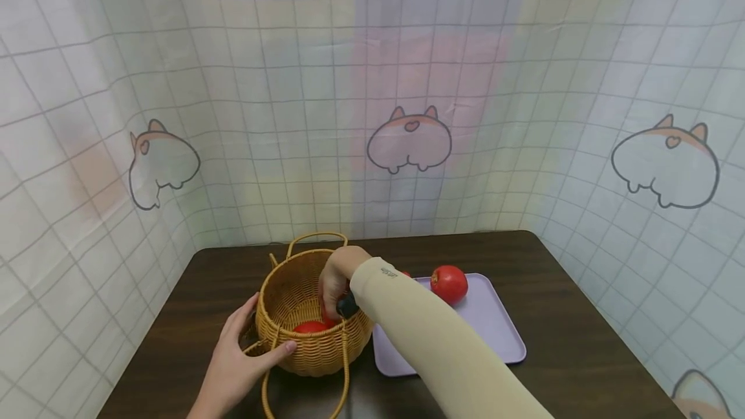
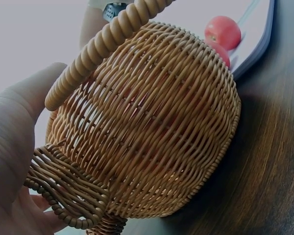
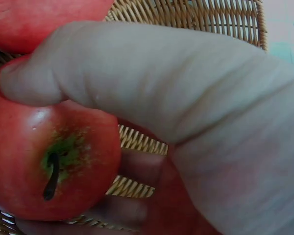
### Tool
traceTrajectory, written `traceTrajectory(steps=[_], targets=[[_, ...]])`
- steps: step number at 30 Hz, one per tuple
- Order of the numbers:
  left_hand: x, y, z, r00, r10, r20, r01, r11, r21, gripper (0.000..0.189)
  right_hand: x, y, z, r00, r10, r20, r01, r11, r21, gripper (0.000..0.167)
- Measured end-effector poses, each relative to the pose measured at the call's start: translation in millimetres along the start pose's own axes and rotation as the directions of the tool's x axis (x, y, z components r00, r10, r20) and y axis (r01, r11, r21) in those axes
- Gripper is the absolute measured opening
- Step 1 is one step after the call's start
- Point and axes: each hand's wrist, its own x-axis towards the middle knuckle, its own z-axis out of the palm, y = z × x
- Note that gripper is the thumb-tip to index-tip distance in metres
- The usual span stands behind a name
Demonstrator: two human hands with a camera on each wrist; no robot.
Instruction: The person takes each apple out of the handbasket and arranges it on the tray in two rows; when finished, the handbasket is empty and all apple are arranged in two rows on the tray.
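Observation:
A round wicker basket (image 1: 314,357) with looped handles stands on the dark table. My left hand (image 1: 233,351) holds its left side, thumb on the near rim and fingers round the outside. My right hand (image 1: 340,273) reaches down inside the basket. In the right wrist view it grips a red apple (image 3: 59,166) with a dark stem, thumb on top and fingers underneath. Another red apple (image 3: 44,22) lies beside it in the basket; part of the basket's inside is hidden by the hand and wrist.
A pale purple tray (image 1: 495,328) lies right of the basket, partly covered by my right sleeve (image 1: 431,328). On its far side sits a red fruit (image 1: 449,284), with another (image 2: 219,53) seen close to it in the left wrist view. A patterned curtain (image 1: 291,115) surrounds the table.

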Motion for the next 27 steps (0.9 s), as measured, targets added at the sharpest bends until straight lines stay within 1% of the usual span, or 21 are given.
traceTrajectory(steps=[4,6,10,13,20,25,27], targets=[[-0.5,1.3,-0.5,1.0,0.001,0.0,-0.001,1.0,-0.002,0.119,-2.7,5.0,0.2,0.997,-0.063,-0.039,0.064,0.997,0.037,0.016],[-0.6,1.6,-0.6,1.0,-0.001,0.002,0.001,1.0,-0.005,0.119,-3.3,7.8,0.1,0.993,-0.096,-0.075,0.1,0.993,0.06,0.019],[-1.0,1.7,-0.8,1.0,-0.006,0.004,0.006,1.0,-0.005,0.12,-3.9,13.4,-1.1,0.977,-0.143,-0.156,0.164,0.978,0.131,0.029],[-1.3,1.8,-1.2,1.0,-0.008,0.003,0.008,1.0,-0.007,0.12,-5.1,16.3,-1.9,0.963,-0.17,-0.211,0.207,0.964,0.169,0.031],[-2.0,2.6,-1.9,1.0,-0.003,0.001,0.003,1.0,-0.009,0.12,-13.2,21.7,-1.3,0.92,-0.228,-0.319,0.293,0.94,0.174,0.039],[-2.7,3.3,-1.6,1.0,0.0,-0.001,0.0,1.0,-0.016,0.119,-19.8,27.8,-0.1,0.881,-0.29,-0.374,0.374,0.911,0.175,0.043],[-2.8,3.4,-1.6,1.0,0.003,-0.001,-0.003,1.0,-0.017,0.119,-21.2,30.5,0.9,0.86,-0.316,-0.401,0.403,0.902,0.154,0.045]])
